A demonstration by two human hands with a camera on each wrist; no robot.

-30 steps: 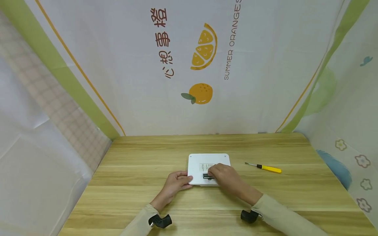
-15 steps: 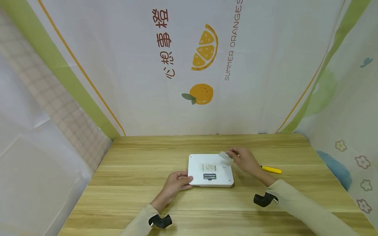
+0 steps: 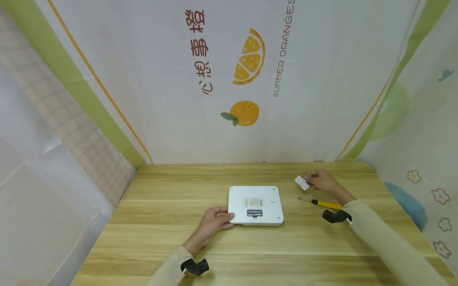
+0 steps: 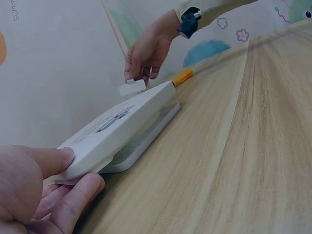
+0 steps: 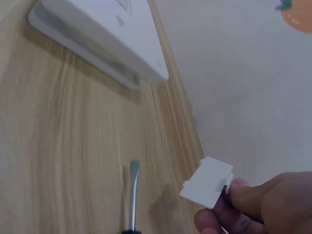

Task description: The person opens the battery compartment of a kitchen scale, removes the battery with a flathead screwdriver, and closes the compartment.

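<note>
A white flat device, likely a kitchen scale lying face down, rests on the table with its underside up. Its small battery compartment is uncovered, and a battery shows inside. My left hand grips the device's near left corner, thumb on top and fingers beneath, as the left wrist view shows. Off to the right, my right hand pinches a small white battery cover between thumb and fingers, above the table. Just below that hand lies a flat-blade screwdriver with a yellow handle.
The wood-grain table ends at a white curtain printed with oranges. Patterned cloth also hangs at both sides. A black wrist camera sits on each sleeve.
My right hand has lifted the battery cover off the device and carried it right, beyond the screwdriver's tip. The compartment now shows uncovered. My left hand keeps its grip on the corner.
</note>
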